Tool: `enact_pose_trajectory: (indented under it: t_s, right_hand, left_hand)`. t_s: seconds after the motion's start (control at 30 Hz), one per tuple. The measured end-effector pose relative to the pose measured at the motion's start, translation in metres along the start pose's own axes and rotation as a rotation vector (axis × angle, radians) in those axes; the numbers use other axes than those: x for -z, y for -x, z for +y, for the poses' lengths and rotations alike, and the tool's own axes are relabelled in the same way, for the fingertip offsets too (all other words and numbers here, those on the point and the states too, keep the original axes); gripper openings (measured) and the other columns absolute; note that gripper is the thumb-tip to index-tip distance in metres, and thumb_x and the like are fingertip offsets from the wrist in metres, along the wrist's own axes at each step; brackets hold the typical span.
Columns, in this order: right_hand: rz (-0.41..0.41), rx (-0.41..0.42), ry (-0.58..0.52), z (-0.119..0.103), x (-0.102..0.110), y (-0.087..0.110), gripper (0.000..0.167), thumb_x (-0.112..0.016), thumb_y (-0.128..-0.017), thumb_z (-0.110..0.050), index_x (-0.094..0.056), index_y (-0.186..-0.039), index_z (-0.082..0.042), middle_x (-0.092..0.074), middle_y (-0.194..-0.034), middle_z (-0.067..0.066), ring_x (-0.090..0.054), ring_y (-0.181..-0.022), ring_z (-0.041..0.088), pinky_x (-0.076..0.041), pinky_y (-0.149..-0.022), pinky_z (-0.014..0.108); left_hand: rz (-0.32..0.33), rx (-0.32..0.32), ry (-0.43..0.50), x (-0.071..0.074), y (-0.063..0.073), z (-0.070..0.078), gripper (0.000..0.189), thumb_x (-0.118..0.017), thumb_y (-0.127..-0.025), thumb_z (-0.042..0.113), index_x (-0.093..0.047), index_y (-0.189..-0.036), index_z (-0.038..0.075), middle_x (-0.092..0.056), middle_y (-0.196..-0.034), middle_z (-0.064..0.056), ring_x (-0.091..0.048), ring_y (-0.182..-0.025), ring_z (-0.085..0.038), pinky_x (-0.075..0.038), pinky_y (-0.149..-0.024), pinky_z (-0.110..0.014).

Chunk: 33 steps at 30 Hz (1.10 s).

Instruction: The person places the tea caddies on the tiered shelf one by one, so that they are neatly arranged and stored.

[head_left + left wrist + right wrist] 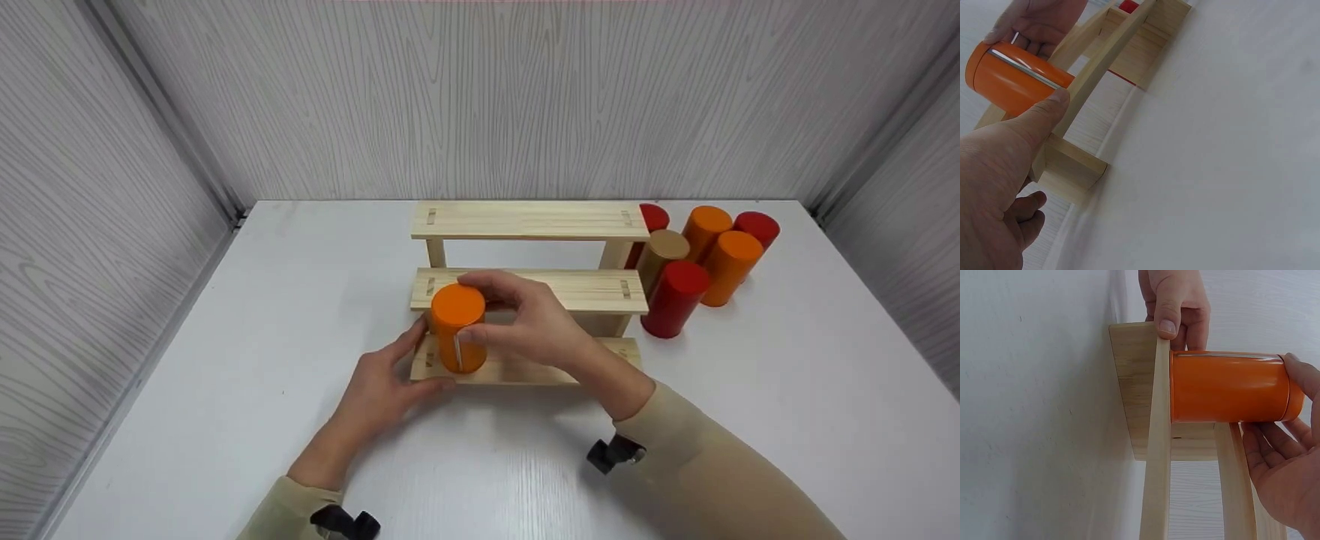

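A three-step wooden rack (525,220) stands on the table. On the left end of its lowest step an orange canister (445,341) is upright, with a pale vertical strip on its side. My right hand (536,326) holds the canister near its top, thumb at the front and fingers behind. In the right wrist view the canister's base meets the step. My left hand (381,394) grips the left end of the lowest step (1156,439), its thumb (1053,107) on the front edge beside the canister. Part of the left fingers is hidden behind the rack.
Right of the rack stand several canisters: a red one (676,300) in front, a gold one (660,259), orange ones (729,270) and more red ones (759,225) behind. One red canister is partly hidden by the rack. Pale wood-grain panels (525,97) enclose the table's back and sides.
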State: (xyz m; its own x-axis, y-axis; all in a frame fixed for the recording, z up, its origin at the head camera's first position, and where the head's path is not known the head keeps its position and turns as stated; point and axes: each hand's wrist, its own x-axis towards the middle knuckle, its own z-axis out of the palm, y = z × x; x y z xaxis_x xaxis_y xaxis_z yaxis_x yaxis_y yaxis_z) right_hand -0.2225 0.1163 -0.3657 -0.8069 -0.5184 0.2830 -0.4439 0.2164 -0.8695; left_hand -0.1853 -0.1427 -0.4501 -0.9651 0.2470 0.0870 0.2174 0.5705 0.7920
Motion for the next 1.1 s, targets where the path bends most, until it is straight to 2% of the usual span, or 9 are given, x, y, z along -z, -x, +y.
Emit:
enact_pose_trajectory:
  t_s: [0.27,0.47,0.57,0.7,0.8,0.93,1.1]
  right_hand:
    - [-0.021,-0.006,0.038,-0.001,0.003,0.0,0.071,-0.09,-0.088,-0.026,-0.06,-0.15,-0.008,-0.068,-0.137,-0.002,-0.067,-0.12,0.017,-0.054,-0.107,0.036]
    - [-0.015,0.01,-0.027,-0.005,0.011,0.003,0.07,-0.089,-0.09,-0.02,-0.058,-0.151,-0.007,-0.067,-0.141,0.004,-0.067,-0.124,0.021,-0.053,-0.109,0.037]
    - [0.008,0.028,-0.007,-0.009,0.02,0.007,0.067,-0.088,-0.091,-0.018,-0.059,-0.151,-0.011,-0.067,-0.142,0.008,-0.065,-0.128,0.021,-0.053,-0.109,0.037]
    - [0.045,0.054,0.051,-0.017,0.038,0.015,0.065,-0.087,-0.091,-0.016,-0.059,-0.15,-0.011,-0.068,-0.142,0.011,-0.064,-0.129,0.02,-0.053,-0.11,0.037]
    - [0.082,0.06,0.085,-0.024,0.057,0.022,0.065,-0.087,-0.091,-0.013,-0.06,-0.15,-0.01,-0.069,-0.141,0.008,-0.065,-0.128,0.018,-0.053,-0.109,0.036]
    - [0.135,0.049,0.135,-0.033,0.086,0.035,0.067,-0.088,-0.089,-0.01,-0.059,-0.15,-0.009,-0.069,-0.14,0.003,-0.064,-0.128,0.016,-0.052,-0.109,0.032]
    - [0.21,0.016,0.203,-0.037,0.124,0.055,0.065,-0.086,-0.09,-0.005,-0.061,-0.149,-0.01,-0.07,-0.139,0.004,-0.065,-0.126,0.015,-0.052,-0.106,0.025]
  left_hand:
    - [-0.003,0.02,-0.013,-0.001,0.0,0.002,0.096,-0.09,-0.087,0.037,-0.036,-0.166,0.029,-0.045,-0.162,0.007,-0.04,-0.153,-0.022,-0.035,-0.124,-0.049]
    - [0.005,0.025,-0.016,-0.001,-0.001,0.001,0.098,-0.091,-0.086,0.039,-0.036,-0.166,0.027,-0.046,-0.162,0.006,-0.04,-0.153,-0.023,-0.035,-0.124,-0.05]
    - [0.011,0.024,-0.015,-0.002,-0.001,0.001,0.099,-0.092,-0.085,0.041,-0.038,-0.166,0.025,-0.047,-0.161,0.005,-0.041,-0.152,-0.023,-0.035,-0.124,-0.05]
    - [0.012,0.03,-0.017,-0.002,-0.001,0.001,0.1,-0.091,-0.084,0.046,-0.038,-0.166,0.024,-0.046,-0.161,0.005,-0.04,-0.153,-0.023,-0.034,-0.125,-0.049]
    - [0.014,0.033,-0.016,-0.002,-0.001,0.002,0.103,-0.092,-0.082,0.049,-0.038,-0.166,0.024,-0.046,-0.161,0.004,-0.04,-0.153,-0.024,-0.034,-0.125,-0.049]
    - [0.019,0.026,-0.007,-0.002,0.0,0.0,0.106,-0.092,-0.08,0.053,-0.038,-0.166,0.023,-0.047,-0.161,0.002,-0.041,-0.153,-0.025,-0.033,-0.125,-0.05]
    - [0.01,0.04,0.002,-0.002,0.0,-0.001,0.107,-0.091,-0.08,0.056,-0.037,-0.166,0.024,-0.046,-0.162,0.003,-0.039,-0.154,-0.025,-0.031,-0.126,-0.05]
